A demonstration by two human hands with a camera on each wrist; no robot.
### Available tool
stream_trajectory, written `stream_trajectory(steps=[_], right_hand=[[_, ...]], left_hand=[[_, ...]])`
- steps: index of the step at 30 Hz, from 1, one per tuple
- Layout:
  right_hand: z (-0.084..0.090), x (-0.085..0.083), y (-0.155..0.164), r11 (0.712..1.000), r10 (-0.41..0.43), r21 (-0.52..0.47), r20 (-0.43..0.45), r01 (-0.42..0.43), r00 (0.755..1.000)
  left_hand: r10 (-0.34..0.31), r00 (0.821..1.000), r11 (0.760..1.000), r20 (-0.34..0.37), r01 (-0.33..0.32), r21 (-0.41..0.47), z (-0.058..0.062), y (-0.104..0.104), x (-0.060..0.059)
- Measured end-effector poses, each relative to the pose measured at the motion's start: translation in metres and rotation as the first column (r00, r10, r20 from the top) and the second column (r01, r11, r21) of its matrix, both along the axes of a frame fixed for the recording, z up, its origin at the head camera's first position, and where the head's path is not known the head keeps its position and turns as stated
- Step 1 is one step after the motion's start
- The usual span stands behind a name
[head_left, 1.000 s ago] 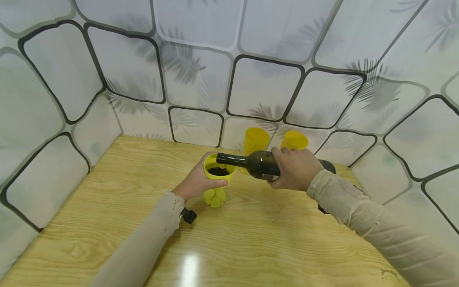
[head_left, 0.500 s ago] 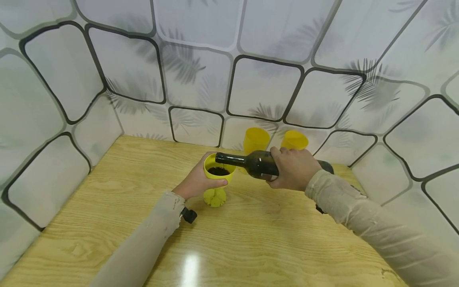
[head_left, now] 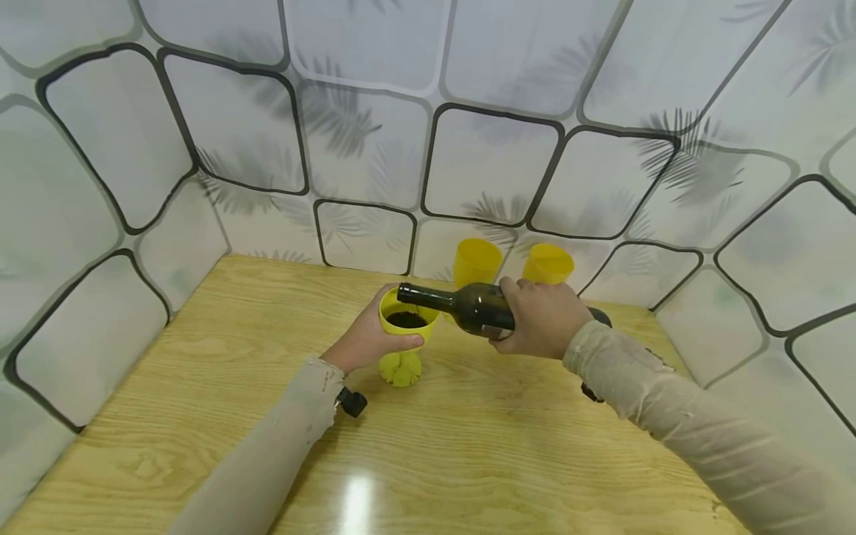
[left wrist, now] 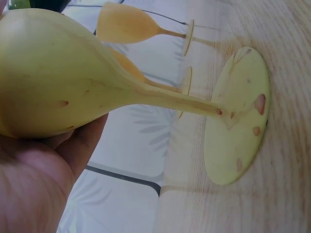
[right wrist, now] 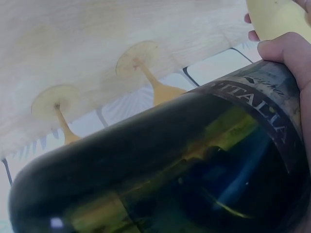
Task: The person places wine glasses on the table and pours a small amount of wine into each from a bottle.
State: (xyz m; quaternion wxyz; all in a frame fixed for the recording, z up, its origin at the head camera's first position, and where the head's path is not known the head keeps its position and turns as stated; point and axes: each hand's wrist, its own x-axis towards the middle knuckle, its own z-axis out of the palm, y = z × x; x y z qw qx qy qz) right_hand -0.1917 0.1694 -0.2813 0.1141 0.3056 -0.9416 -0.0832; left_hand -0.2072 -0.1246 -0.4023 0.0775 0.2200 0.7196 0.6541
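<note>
A yellow goblet [head_left: 405,327] stands on the wooden table [head_left: 221,349], with dark liquid inside its bowl. My left hand [head_left: 366,339] grips the bowl from the left; the left wrist view shows the goblet [left wrist: 73,77] with its stem and foot on the wood. My right hand [head_left: 540,316] holds a dark green wine bottle [head_left: 461,305] nearly level, its mouth over the goblet's rim. In the right wrist view the bottle [right wrist: 170,165] fills most of the frame.
Two more yellow goblets [head_left: 477,261] [head_left: 548,264] stand behind the bottle by the back wall. Patterned panels [head_left: 488,163] close the table in at the back and on both sides. The table's near half is bare wood.
The bottle and my right hand have shifted slightly left and up, and the bottle's base has dropped a little. My left hand and the goblet have stayed in place.
</note>
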Motion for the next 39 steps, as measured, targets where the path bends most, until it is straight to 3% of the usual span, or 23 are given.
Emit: stream_trajectory(steps=[11,25,31,39], right_hand=[[-0.021,-0.004,0.000,0.994,-0.030,-0.104,0.088,0.039,0.996],[-0.048,-0.004,0.003,0.966,-0.041,-0.251,0.104,0.066,0.994],[-0.066,-0.006,0.015,0.904,-0.039,-0.422,0.090,0.074,0.995],[-0.085,-0.009,0.038,0.762,-0.086,-0.641,0.040,0.091,0.996]], left_hand=[[0.015,1.000,1.000,-0.020,-0.016,-0.023,-0.003,0.000,-0.002],[0.007,1.000,1.000,-0.004,-0.007,-0.005,-0.004,0.000,-0.001],[0.026,0.999,0.999,-0.025,-0.027,-0.024,-0.004,0.001,0.000],[0.022,1.000,1.000,-0.018,-0.022,-0.010,-0.003,0.000,-0.002]])
